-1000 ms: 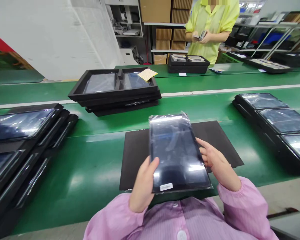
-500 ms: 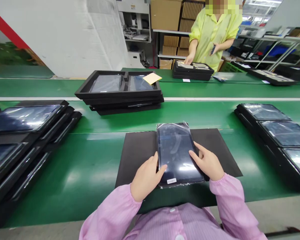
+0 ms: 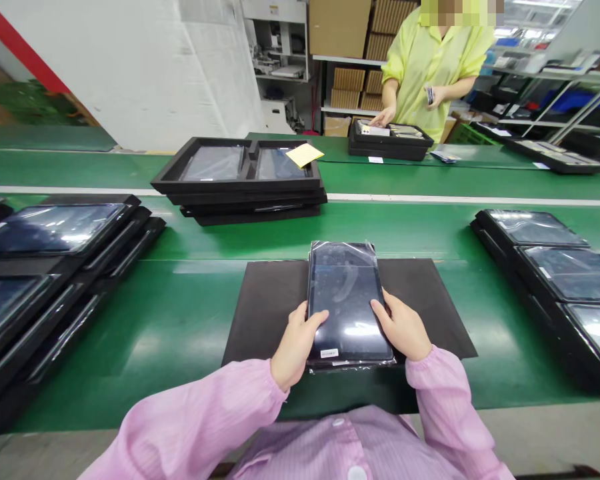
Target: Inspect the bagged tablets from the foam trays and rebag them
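Observation:
A dark tablet-like panel (image 3: 347, 300) in clear film, with a small white label at its near end, is over a black sheet (image 3: 267, 310) on the green work surface. My left hand (image 3: 297, 343) grips the panel's left edge, thumb on the glass. On the opposite edge, my right hand (image 3: 405, 327) holds it the same way, its thumb also on top. A second edge with a white label shows just under the panel's near end. The fingers beneath the panel are hidden.
Stacked black trays with panels (image 3: 60, 230) stand at the left, and another stack (image 3: 555, 253) at the right. Farther back, a tray stack (image 3: 240, 187) carries a yellow card (image 3: 305, 155). Across the surface, a person in yellow (image 3: 430, 67) handles items at a black box (image 3: 390, 148).
Both my hands and the panel have shifted slightly left and away from me. A lower edge now shows under the panel. The person's hands across the surface have moved slightly.

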Motion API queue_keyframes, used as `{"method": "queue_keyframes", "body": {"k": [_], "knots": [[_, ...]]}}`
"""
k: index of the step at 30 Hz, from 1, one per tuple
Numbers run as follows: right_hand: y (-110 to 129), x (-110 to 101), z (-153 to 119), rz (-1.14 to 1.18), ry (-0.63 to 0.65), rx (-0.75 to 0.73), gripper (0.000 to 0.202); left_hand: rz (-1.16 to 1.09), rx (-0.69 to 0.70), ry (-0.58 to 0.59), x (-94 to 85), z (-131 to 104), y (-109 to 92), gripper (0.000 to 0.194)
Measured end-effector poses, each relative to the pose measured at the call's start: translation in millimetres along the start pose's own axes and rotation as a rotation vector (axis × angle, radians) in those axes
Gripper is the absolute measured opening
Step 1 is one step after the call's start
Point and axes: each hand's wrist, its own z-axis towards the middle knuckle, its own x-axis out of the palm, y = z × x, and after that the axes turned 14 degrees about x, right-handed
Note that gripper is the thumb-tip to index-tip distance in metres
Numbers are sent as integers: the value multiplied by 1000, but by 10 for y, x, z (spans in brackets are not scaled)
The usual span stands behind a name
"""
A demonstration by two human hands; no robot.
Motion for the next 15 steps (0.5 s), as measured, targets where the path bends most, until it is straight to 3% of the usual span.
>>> {"method": "queue_keyframes", "body": {"k": [5, 9, 11, 15], "knots": [[-60, -38, 50, 102, 32, -25, 42, -186, -154, -79, 33, 108, -158, 24], [-131, -62, 119, 215, 54, -4, 37, -234, -298, 104, 146, 289, -249, 19], [-138, -50, 151, 292, 31, 17, 41, -217, -273, 151, 214, 340, -255, 14], [-29, -56, 225, 507, -34, 44, 54, -239, -95, 156, 295, 339, -232, 16]]}}
